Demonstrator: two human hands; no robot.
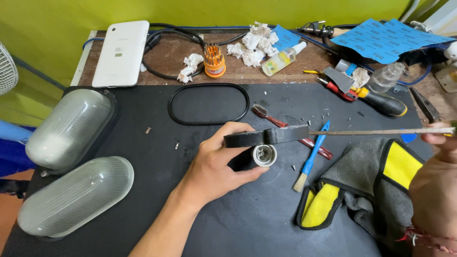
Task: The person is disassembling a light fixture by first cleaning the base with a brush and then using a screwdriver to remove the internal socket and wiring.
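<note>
Item: black lamp base, mid-table, clenched in my left hand, socket facing me. My right hand pinches a thin rod reaching the base's rim; I judge scraping underway, needing steady strokes.

1 head-worn view, steeply downward, close over the workbench

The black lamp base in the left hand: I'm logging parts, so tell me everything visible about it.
The black lamp base is a flat oval housing, seemingly plastic, held edge-on above the dark mat. A white round socket with metal contacts projects beneath, facing the camera. The left hand grips it; a thin metal file from the right hand meets its right end.
</note>
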